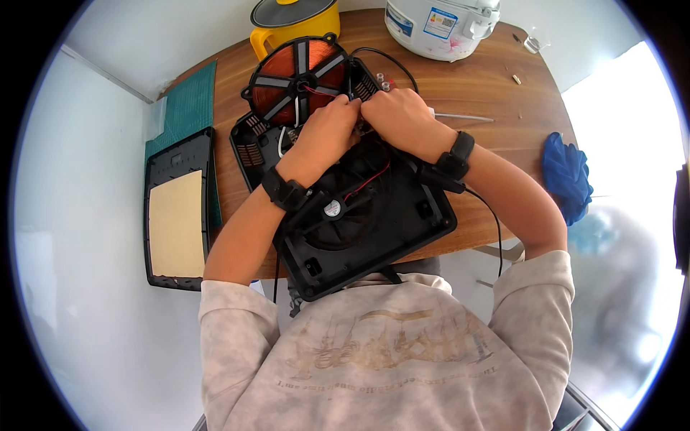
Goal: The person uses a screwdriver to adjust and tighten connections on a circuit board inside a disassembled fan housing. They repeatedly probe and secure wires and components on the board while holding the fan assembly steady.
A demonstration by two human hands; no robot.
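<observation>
A black induction cooker base [388, 241] lies opened and tilted across the table's near edge. Inside it are a round black fan [332, 208] and a thin red wire [370, 179]. The round copper coil [302, 65] rests over the far left part of the base, with white leads [282, 140] beside it. My left hand [330, 133] and my right hand [402, 118] meet just right of the coil, over the base's inner parts. Both have closed, bent fingers. What they pinch is hidden behind the knuckles.
At left, a black cover panel [176, 223] overlaps a green cutting mat [190, 100]. A yellow pot [305, 25] and white rice cooker [438, 29] stand behind. Right of my right hand lies a thin metal shaft [463, 117]; a blue cloth [566, 172] hangs at the right edge.
</observation>
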